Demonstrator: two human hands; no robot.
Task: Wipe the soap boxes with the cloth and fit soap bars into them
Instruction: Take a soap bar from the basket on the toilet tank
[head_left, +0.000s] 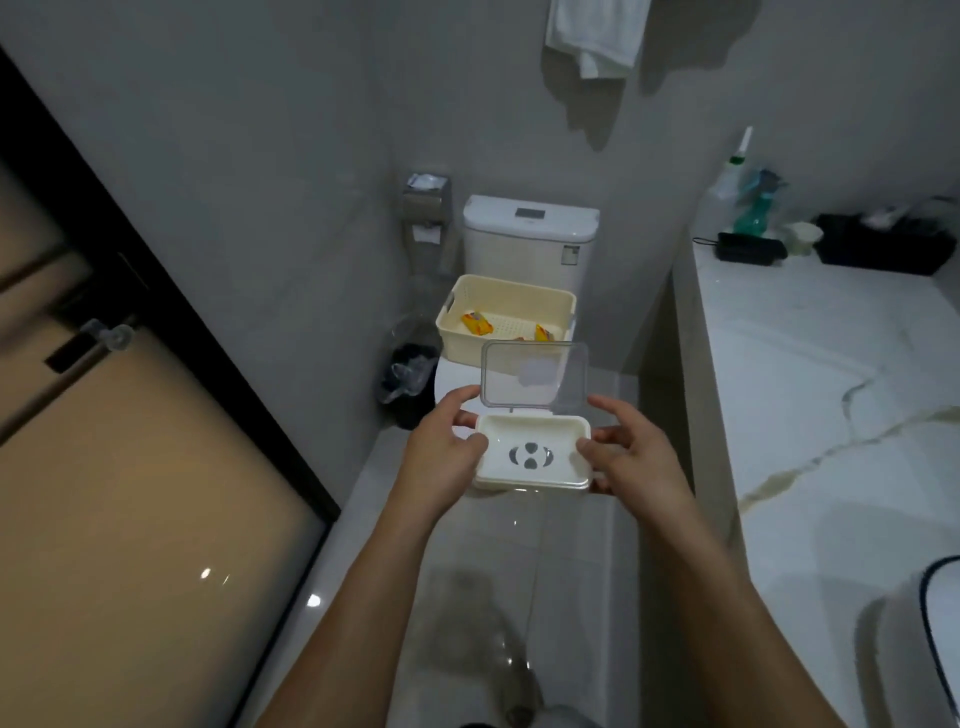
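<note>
I hold a white soap box (532, 452) in mid-air in front of me, its clear hinged lid (535, 375) standing open and upright. The tray inside is empty and shows dark drain holes. My left hand (441, 452) grips the box's left side, thumb on the rim. My right hand (631, 452) grips the right side the same way. Behind it a cream basket (506, 296) sits on the closed toilet, with yellow-wrapped soap bars (477, 323) lying in it. No cloth shows in my hands.
The toilet tank (530, 234) stands against the back wall. A black bin (410, 379) with a plastic liner is on the floor to its left. A marble counter (831, 364) with bottles runs along the right. A white towel (597, 36) hangs above. A glass door (130, 467) is left.
</note>
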